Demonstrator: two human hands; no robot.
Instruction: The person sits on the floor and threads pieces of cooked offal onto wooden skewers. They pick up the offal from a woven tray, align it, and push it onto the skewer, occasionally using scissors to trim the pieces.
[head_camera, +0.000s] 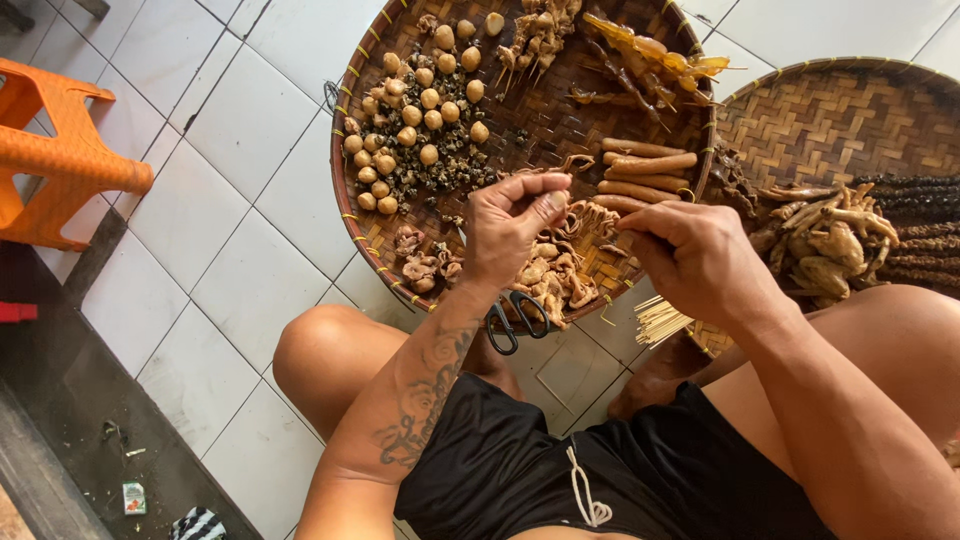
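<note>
On the white tiled floor (250, 150) sit two round woven trays, the big tray (560, 100) in front of the person's knees and a second tray (830, 120) to the right, partly under the right arm. An orange stool (60, 150) stands at the left edge. The big tray carries pale balls (420, 110), sausages (640, 170), skewered pieces (640, 60) at the top and squid bits (555, 275) near its lower rim. Over those bits the left hand (515, 225) pinches a small piece between thumb and fingertips. The right hand (690, 260) is curled shut over the tray rim; what it grips I cannot tell. Below it lies a bundle of sticks (660, 322). Black-handled scissors (515, 320) rest at the rim under the left wrist.
</note>
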